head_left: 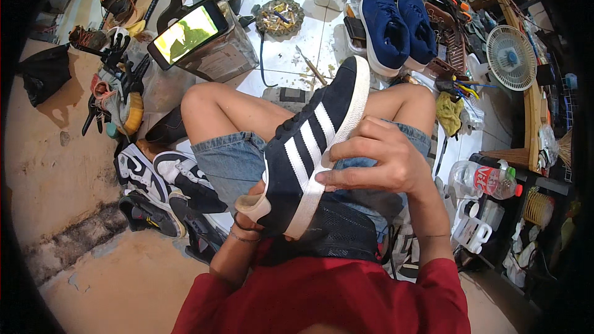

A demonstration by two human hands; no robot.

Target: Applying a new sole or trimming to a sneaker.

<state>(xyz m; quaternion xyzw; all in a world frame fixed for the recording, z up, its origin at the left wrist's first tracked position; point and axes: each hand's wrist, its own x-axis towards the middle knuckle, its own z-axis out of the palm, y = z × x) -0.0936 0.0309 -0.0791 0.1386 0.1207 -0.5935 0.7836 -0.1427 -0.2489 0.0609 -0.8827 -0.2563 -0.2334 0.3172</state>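
Note:
A dark navy sneaker (289, 167) with white side stripes and a pale sole is held over my lap, tilted so its toe points up and to the right. My left hand (250, 209) grips it at the heel, mostly hidden behind and inside the collar. At the sole's edge near midfoot, my right hand (377, 158) pinches with thumb and fingers. Whether anything small sits between those fingertips cannot be made out. A dark mesh cloth (340, 232) lies across my lap beneath the shoe.
A phone (189, 34) leans on a metal tin (226, 52) ahead left. Beyond the shoe are an ashtray (280, 17) and a thin tool (311, 65). Blue shoes (387, 31) stand ahead right; black-and-white sneakers (185, 176) lie left. A fan (510, 55) and plastic bottle (482, 179) are right.

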